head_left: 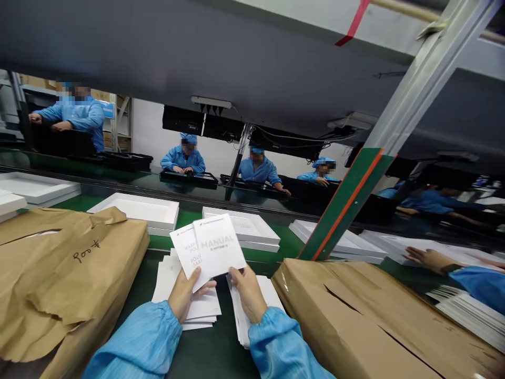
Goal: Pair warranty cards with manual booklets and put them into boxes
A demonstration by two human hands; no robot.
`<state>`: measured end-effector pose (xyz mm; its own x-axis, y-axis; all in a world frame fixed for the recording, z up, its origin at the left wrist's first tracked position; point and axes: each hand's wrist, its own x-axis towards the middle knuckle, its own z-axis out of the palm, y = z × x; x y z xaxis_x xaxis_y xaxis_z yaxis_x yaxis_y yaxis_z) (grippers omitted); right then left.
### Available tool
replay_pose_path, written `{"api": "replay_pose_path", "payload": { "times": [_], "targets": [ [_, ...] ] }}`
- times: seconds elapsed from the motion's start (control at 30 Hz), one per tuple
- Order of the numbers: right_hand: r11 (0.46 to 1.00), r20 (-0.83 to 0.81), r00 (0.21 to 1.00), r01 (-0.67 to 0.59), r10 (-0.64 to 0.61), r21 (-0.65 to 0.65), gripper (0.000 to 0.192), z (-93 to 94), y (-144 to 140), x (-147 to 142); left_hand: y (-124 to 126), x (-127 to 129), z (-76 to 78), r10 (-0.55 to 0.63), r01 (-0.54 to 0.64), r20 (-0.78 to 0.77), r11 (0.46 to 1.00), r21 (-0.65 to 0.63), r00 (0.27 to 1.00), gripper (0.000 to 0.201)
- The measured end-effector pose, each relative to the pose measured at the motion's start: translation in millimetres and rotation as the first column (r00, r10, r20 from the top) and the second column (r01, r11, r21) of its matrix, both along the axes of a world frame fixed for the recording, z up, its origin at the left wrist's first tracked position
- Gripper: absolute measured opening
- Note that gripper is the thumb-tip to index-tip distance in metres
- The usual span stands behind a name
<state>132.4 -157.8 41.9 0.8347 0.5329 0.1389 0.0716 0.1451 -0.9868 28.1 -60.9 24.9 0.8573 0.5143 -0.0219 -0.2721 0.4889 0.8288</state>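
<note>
My left hand [189, 292] pinches a white warranty leaflet [184, 247] between thumb and fingers. A white booklet [219, 245] printed "MANUAL" overlaps the leaflet's right side, and my right hand [249, 292] grips its lower right corner. Both papers are held up, tilted, above the green bench. Beneath my left hand lies a stack of white leaflets [203, 310], somewhat fanned. A second stack of white booklets [240, 316] sits under my right hand, partly hidden by it.
Brown paper packages [79, 263] [379, 310] flank the stacks. White box trays [134, 210] [244, 227] line the green belt ahead. A green-and-orange metal post [343, 205] rises at right. A co-worker's hand [432, 259] reaches over a tray at far right. Several people in blue work across the line.
</note>
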Motion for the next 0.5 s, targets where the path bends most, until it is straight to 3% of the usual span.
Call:
{"api": "replay_pose_path", "payload": {
  "times": [0.1,0.33,0.43,0.5],
  "targets": [
    [0.985,0.02,0.992,-0.125,0.128,-0.12,0.025,-7.7,-2,6,-2,1,-1.0,0.015,-0.014,-0.006,0.999,0.043,1.0,0.053],
    [0.921,-0.08,0.923,-0.383,0.377,-0.077,0.028,2.4,-19,20,-6,4,-1.6,0.098,-0.087,-0.046,0.977,0.195,0.994,0.053],
    [0.856,-0.089,0.869,-0.495,0.487,-0.148,0.032,-1.6,-22,24,-7,4,0.4,0.069,-0.049,-0.069,0.966,0.256,0.995,0.055],
    [0.854,-0.082,0.867,-0.498,0.491,-0.148,0.033,-6.3,-22,26,-7,4,1.0,0.028,-0.01,-0.064,0.964,0.267,0.998,0.055]
  ]
}}
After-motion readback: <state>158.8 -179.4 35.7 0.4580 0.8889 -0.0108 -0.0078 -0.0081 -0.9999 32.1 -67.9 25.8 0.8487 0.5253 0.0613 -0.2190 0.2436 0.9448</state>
